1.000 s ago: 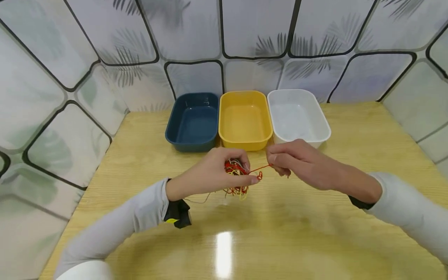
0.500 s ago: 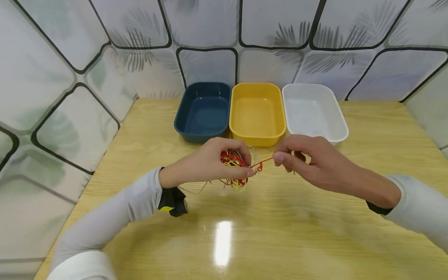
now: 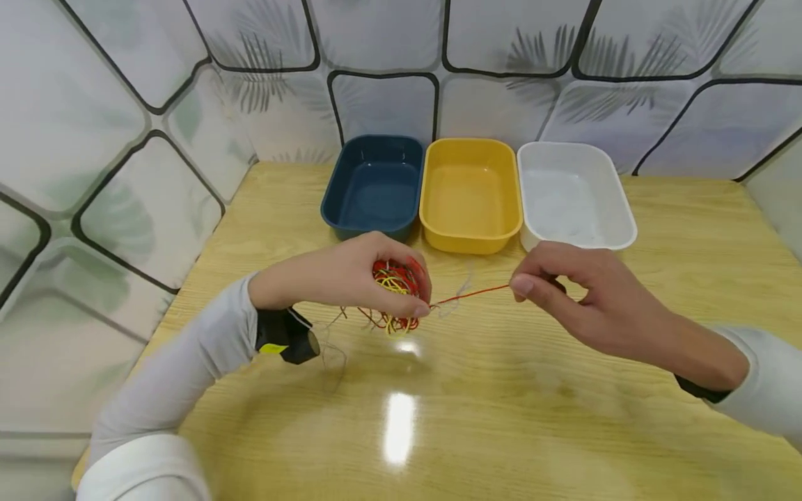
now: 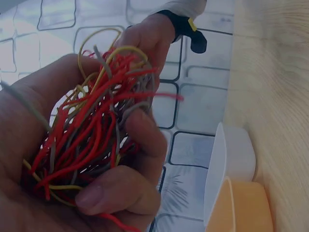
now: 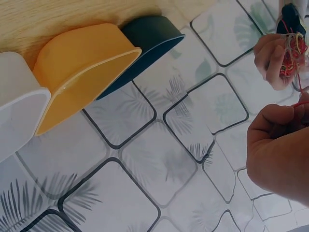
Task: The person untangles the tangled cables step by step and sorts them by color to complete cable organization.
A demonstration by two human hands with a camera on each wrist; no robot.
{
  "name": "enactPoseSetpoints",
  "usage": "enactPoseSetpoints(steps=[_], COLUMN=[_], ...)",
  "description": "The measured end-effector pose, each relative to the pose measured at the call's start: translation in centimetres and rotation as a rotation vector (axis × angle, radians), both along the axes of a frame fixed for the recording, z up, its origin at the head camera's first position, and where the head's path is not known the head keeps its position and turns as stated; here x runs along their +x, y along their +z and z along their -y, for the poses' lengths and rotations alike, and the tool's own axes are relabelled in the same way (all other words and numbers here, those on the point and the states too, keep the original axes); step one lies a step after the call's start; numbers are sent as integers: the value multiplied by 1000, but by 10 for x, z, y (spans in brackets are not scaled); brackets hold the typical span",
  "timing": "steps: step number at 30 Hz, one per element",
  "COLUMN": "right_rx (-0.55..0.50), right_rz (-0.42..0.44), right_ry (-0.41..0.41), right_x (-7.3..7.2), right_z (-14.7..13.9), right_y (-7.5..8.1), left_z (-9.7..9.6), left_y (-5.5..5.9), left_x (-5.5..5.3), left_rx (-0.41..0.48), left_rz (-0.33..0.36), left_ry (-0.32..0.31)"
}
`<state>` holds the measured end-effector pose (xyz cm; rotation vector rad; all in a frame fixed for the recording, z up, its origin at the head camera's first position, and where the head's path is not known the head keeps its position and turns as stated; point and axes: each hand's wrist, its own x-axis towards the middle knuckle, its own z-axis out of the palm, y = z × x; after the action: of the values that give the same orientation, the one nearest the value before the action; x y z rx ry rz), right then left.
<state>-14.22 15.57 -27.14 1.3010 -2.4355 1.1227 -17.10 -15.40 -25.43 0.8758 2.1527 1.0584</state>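
My left hand (image 3: 357, 275) grips a tangled bundle of string (image 4: 91, 125) in red, yellow and grey, fingers curled round it above the table. A few thin loose ends trail below the bundle near the wrist. To the right, my right hand (image 3: 570, 299) pinches the end of a red string (image 3: 473, 293) between thumb and forefinger. That string runs taut from the bundle to the right fingertips. In the right wrist view, part of the right hand (image 5: 277, 145) shows at the right edge, with the left hand and bundle (image 5: 294, 53) beyond it.
Behind the hands stand three bins in a row: dark blue (image 3: 376, 188), yellow (image 3: 471, 195) and white (image 3: 573, 195). They sit on a light wooden table (image 3: 489, 417) against a patterned backdrop (image 3: 382, 104).
The hands have moved apart, the left to the left and the right to the right. The red string between them is longer, and its small looped knot no longer shows.
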Motion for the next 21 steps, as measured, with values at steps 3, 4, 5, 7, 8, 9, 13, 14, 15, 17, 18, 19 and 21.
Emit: enactPoseSetpoints(steps=[3, 4, 5, 7, 8, 9, 13, 14, 15, 17, 18, 19, 21], right_rx=[-17, -9, -8, -12, -7, 7, 25, 43, 51, 73, 77, 80, 69], right_rz=[-53, -66, -86, -128, -149, -165, -249, -267, -280, -286, -283, -276, -246], right_ry=[4, 0, 5, 33, 47, 58, 81, 64, 49, 5, -23, -54, -122], right_x=[1, 1, 1, 1, 1, 2, 0, -2, -4, -9, -12, -16, -23], right_z=[3, 4, 6, 7, 7, 7, 4, 1, -1, -8, -12, -15, -21], right_y=[-5, -6, -7, -10, -11, -12, -17, -17, -17, -17, -16, -16, -13], left_z=[13, 17, 21, 27, 28, 30, 42, 47, 52, 65, 71, 76, 85], left_y=[1, 0, 0, 1, 0, 0, -1, -2, -3, -10, -14, -18, -29], left_x=[-3, -4, -5, -7, -9, -9, -6, -6, -5, -3, -1, 2, 9], left_rx=[-51, -75, -105, -162, -187, -218, -313, -342, -372, -417, -454, -496, -570], left_rz=[55, 80, 103, 134, 150, 159, 221, 236, 251, 286, 287, 278, 247], left_ry=[-23, -32, -40, -68, -87, -101, -103, -91, -73, -53, -48, -43, -35])
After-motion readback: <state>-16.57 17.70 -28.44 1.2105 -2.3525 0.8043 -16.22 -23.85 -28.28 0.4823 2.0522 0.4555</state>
